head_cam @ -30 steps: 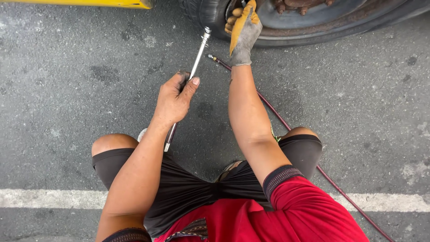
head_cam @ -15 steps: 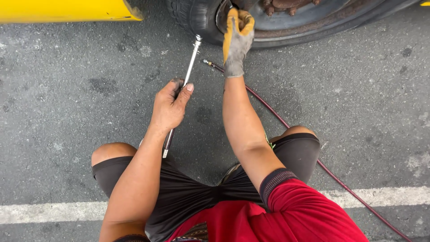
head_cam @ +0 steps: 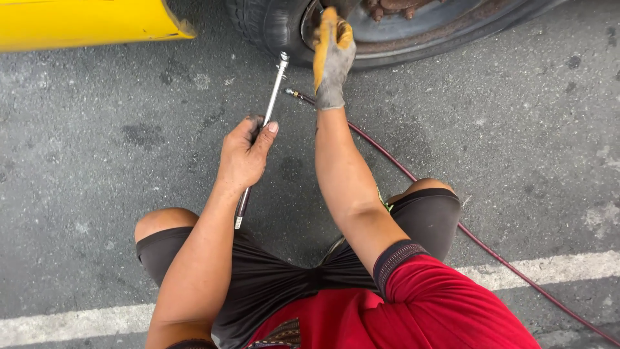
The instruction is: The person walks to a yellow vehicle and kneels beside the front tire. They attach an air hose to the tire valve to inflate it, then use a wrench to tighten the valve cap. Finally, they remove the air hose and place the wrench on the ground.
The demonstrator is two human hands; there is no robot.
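Observation:
My bare left hand (head_cam: 244,152) grips a long slim metal rod-shaped tool (head_cam: 270,106) near its middle; its head points up toward the black tyre (head_cam: 271,26). My right hand (head_cam: 332,58), in a grey and yellow work glove, reaches up onto the wheel at the rim edge (head_cam: 420,29); what its fingers touch is hidden. A dark red air hose (head_cam: 413,178) with a brass end lies on the asphalt just under the gloved wrist and runs off to the lower right.
A yellow car body panel (head_cam: 84,22) fills the top left. I crouch on grey asphalt (head_cam: 97,148), knees apart, with a white painted line (head_cam: 568,265) across the ground behind my legs.
The view has shifted so the wheel and yellow panel show more. My left hand and the metal tool moved slightly closer to the tyre. The gloved hand stays on the wheel.

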